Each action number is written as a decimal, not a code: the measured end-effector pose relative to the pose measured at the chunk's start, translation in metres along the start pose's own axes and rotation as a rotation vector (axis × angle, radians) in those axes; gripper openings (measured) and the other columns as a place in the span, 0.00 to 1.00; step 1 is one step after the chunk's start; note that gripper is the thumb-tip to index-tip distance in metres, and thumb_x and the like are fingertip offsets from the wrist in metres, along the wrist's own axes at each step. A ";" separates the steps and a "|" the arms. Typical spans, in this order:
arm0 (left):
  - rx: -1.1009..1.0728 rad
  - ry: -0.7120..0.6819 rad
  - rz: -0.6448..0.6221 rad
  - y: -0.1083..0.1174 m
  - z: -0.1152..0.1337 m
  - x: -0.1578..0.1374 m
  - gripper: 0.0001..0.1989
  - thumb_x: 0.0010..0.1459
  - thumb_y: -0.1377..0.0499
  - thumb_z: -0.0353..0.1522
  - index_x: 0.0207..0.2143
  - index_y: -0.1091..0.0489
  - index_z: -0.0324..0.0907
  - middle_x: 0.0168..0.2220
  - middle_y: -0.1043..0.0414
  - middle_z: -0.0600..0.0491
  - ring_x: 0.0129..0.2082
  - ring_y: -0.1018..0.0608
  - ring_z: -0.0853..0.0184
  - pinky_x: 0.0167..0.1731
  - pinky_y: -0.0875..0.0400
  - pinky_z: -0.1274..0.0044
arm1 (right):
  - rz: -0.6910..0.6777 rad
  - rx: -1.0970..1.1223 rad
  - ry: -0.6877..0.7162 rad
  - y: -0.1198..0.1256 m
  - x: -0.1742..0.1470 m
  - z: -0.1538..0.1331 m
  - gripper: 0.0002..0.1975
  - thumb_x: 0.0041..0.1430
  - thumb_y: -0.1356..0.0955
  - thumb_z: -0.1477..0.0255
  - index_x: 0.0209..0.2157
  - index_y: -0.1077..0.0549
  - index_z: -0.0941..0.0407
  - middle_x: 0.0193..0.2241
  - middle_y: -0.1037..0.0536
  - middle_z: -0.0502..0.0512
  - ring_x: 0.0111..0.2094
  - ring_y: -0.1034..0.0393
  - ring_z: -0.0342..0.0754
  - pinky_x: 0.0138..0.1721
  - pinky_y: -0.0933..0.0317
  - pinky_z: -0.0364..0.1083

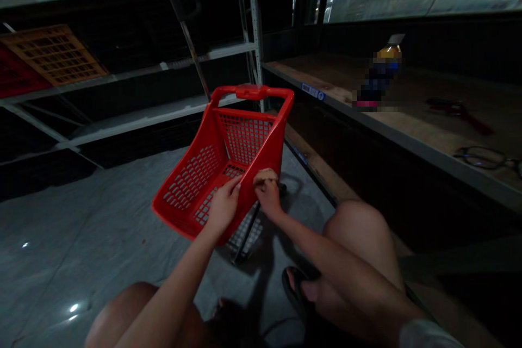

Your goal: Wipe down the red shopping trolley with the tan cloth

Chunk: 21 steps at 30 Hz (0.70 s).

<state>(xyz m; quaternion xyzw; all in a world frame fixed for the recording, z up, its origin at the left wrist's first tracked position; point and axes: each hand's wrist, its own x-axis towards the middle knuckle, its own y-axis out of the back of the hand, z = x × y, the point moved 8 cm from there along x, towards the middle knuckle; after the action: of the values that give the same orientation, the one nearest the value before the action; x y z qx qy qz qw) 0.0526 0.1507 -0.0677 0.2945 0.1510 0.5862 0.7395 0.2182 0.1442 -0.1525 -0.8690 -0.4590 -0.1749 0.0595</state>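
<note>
A red plastic shopping cart basket (196, 174) with perforated sides and a red handle at its back stands in front of me. My left hand (224, 204) is closed over the basket's near right rim, thumb on top. Against the outer right side of the basket, my right hand (268, 196) presses a tan, crumpled cloth (266, 176) with its fingers bent round it. The palm side of that hand is hidden. Below the basket, a dark metal leg (247, 234) of the cart frame slants to the floor.
On the wooden shelf (297, 73) at right are a bottle (379, 76), a dark red tool (459, 114) and glasses (481, 157). A white metal rack (134, 79) with an orange crate (55, 54) stands behind at left. A pole (196, 60) rises behind the basket. My knees flank the scene.
</note>
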 end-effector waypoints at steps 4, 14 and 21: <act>-0.012 -0.004 -0.030 0.001 -0.003 0.000 0.20 0.64 0.46 0.30 0.56 0.24 0.42 0.53 0.21 0.50 0.55 0.21 0.59 0.61 0.32 0.67 | 0.185 -0.030 0.096 0.042 0.105 -0.033 0.11 0.49 0.36 0.78 0.35 0.30 0.53 0.43 0.28 0.55 0.51 0.34 0.51 0.59 0.41 0.53; -0.410 0.075 -0.115 -0.007 -0.009 -0.002 0.22 0.58 0.42 0.32 0.54 0.23 0.39 0.54 0.21 0.49 0.55 0.21 0.60 0.61 0.31 0.68 | -0.011 -0.149 -0.027 0.000 0.005 0.046 0.12 0.45 0.37 0.78 0.34 0.34 0.52 0.36 0.27 0.53 0.42 0.33 0.52 0.51 0.35 0.54; -0.522 0.063 -0.029 0.007 -0.011 -0.008 0.22 0.59 0.46 0.29 0.53 0.23 0.38 0.54 0.21 0.47 0.55 0.21 0.62 0.61 0.30 0.68 | -0.345 -0.001 0.051 -0.050 -0.127 0.033 0.12 0.43 0.32 0.79 0.28 0.29 0.47 0.27 0.23 0.46 0.29 0.29 0.51 0.31 0.30 0.48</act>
<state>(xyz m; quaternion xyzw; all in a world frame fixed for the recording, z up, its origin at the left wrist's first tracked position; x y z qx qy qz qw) 0.0387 0.1472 -0.0731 0.0733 0.0219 0.6035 0.7937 0.1195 0.0831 -0.2313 -0.7727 -0.5996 -0.2045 0.0397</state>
